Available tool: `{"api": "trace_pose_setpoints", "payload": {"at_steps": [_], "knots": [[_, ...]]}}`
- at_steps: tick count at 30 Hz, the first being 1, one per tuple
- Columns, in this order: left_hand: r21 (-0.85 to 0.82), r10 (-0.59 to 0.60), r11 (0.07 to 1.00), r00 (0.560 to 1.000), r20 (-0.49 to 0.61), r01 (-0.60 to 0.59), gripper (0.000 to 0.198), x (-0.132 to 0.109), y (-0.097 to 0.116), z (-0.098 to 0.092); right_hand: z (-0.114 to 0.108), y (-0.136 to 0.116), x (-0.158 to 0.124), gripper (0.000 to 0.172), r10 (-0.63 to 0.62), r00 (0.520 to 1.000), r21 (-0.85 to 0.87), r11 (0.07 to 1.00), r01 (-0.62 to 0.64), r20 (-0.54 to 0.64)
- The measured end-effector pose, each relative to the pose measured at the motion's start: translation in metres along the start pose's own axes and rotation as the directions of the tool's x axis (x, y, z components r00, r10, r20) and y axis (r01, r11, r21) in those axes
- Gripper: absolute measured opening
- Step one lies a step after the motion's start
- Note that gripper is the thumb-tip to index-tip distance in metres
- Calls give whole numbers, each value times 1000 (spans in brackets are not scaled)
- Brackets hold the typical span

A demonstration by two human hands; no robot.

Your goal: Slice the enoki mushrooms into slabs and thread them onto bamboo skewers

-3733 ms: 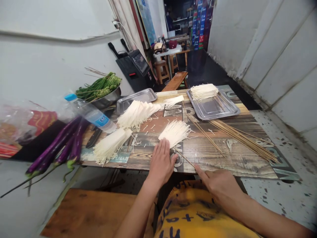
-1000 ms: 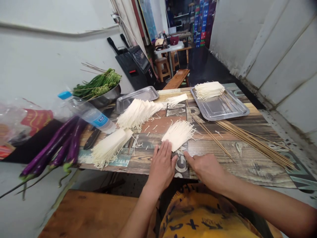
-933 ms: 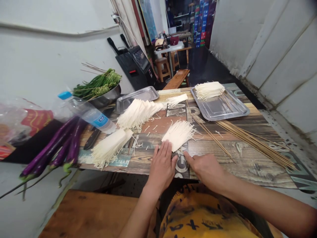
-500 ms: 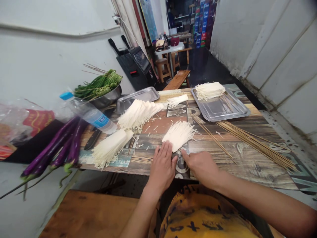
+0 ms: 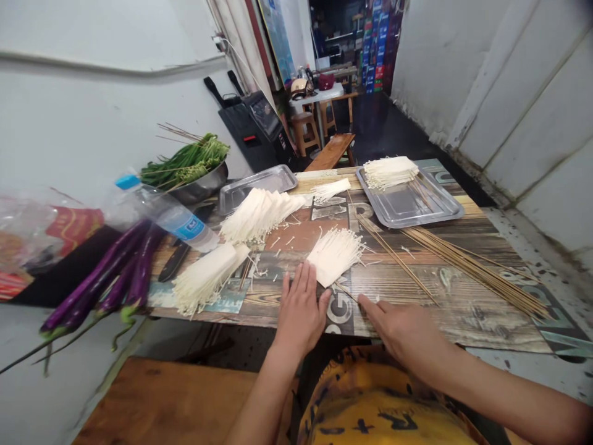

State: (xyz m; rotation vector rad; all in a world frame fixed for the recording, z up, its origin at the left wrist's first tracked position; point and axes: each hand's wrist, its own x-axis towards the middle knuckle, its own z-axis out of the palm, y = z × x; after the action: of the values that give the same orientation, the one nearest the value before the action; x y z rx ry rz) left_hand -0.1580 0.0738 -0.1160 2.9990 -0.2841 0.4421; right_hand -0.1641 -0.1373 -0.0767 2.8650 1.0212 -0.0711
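A flat, fanned bundle of enoki mushrooms (image 5: 337, 254) lies on the table in front of me. My left hand (image 5: 302, 303) lies flat with fingers extended, its fingertips against the left edge of the bundle's base. A thin skewer (image 5: 347, 293) runs from the base of the bundle to my right hand (image 5: 403, 330), whose fingers are closed around its near end. The far end of the skewer is hidden at the mushrooms. To the left lie a larger bunch of enoki (image 5: 210, 277) and a row of fanned enoki pieces (image 5: 262, 214).
Loose bamboo skewers (image 5: 477, 269) lie at right, below a metal tray (image 5: 430, 207) bearing skewered enoki. At left are a water bottle (image 5: 173, 216), eggplants (image 5: 99, 287), a knife (image 5: 173, 261) and a bowl (image 5: 204, 186) of greens. Another tray (image 5: 259, 184) sits at the back.
My right hand has drawn back to the right, away from the mushroom base, and more of the thin skewer shows. The left hand stays beside the bundle.
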Motion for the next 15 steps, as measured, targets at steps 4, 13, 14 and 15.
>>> {"api": "trace_pose_setpoints", "payload": {"at_steps": [4, 13, 14, 15], "knots": [[-13, 19, 1000, 999, 31, -19, 53, 1, -1, -1, 12, 8, -11, 53, -94, 980, 4, 995, 97, -175], [-49, 25, 999, 999, 45, -22, 53, 2, -2, -1, 17, 12, -3, 55, -175, 956, 27, 982, 186, -236], [-49, 25, 999, 999, 48, -23, 53, 2, -2, -1, 16, 12, -2, 54, -175, 957, 23, 982, 185, -231], [-46, 26, 999, 998, 53, -23, 53, 2, -3, -2, 15, 12, -1, 54, -173, 960, 18, 983, 181, -222]]}}
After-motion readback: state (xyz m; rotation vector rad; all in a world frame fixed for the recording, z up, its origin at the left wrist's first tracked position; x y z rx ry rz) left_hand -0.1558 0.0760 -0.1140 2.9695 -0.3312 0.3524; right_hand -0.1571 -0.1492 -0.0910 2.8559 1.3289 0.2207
